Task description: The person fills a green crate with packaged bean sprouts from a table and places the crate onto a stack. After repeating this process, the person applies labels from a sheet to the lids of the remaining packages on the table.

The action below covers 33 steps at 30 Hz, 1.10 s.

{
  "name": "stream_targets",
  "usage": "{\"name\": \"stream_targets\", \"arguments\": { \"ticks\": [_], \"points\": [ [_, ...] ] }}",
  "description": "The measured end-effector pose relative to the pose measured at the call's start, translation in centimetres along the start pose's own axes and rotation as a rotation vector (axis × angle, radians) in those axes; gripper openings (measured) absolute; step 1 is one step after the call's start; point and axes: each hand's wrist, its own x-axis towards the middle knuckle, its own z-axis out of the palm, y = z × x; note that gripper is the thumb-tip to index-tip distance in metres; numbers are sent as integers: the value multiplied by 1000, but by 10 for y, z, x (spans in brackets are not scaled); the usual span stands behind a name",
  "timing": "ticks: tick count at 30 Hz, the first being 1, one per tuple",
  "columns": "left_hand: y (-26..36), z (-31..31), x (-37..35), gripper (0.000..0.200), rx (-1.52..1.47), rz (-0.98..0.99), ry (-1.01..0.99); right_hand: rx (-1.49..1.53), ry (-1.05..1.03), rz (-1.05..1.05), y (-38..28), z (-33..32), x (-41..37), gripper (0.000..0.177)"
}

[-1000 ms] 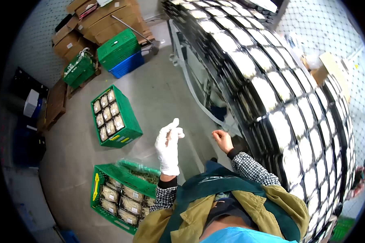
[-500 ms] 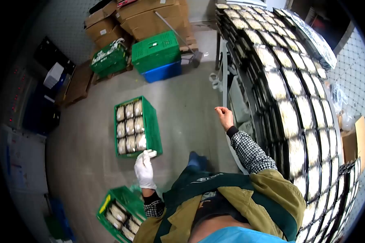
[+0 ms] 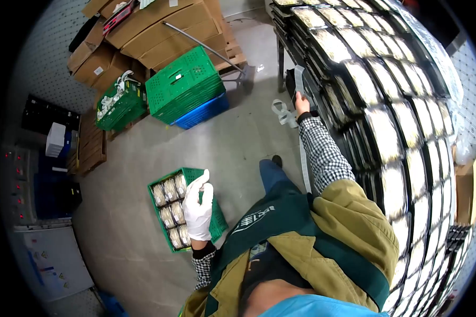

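Observation:
My left hand (image 3: 198, 211), in a white glove, hovers above the right side of a green crate (image 3: 217, 224) on the floor. Its fingers are partly bent and apart, with nothing visible in them. Inside the crate sit rows of wrapped packs (image 3: 166, 215) with pale contents in dark trays; the hand hides some. Ungloved, my right hand (image 3: 302, 104) reaches forward along the table's left edge. Its fingers look closed on a pale flat strip (image 3: 300, 79), though the grip is small in view. Beside that hand rise stacked black trays (image 3: 362, 79) of pale, strand-like contents under clear film.
A loose coil of pale strip (image 3: 283, 113) lies on the floor by the table. Further forward are stacked green crates (image 3: 185, 79) on a blue crate (image 3: 203, 112), a green crate of white items (image 3: 122, 100), cardboard boxes (image 3: 169, 31) and a long-handled tool (image 3: 203, 46).
My right hand has reached further forward along the table. My left hand has moved from the crate's near edge to over its right side. The view has shifted; the second packed crate has left it.

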Motion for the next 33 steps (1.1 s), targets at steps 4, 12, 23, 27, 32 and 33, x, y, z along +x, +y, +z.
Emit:
{"name": "stream_targets", "arguments": {
  "ticks": [4,12,23,27,32,33],
  "points": [
    [1,30,96,30,-4,-155,-15,27,163,467,20,38,107,103],
    [6,76,275,30,-15,-174,-157,28,278,325,8,68,147,84],
    [-24,171,534,29,-237,68,-728,83,238,41,-124,122,147,33],
    [-4,210,617,56,-252,455,-778,-147,48,-433,-278,195,92,15],
    [8,254,668,35,-883,-62,-1180,-306,177,-547,-339,222,107,7],
    [10,263,673,25,-905,14,-1145,-495,277,-695,-354,216,115,12]
  ]
}}
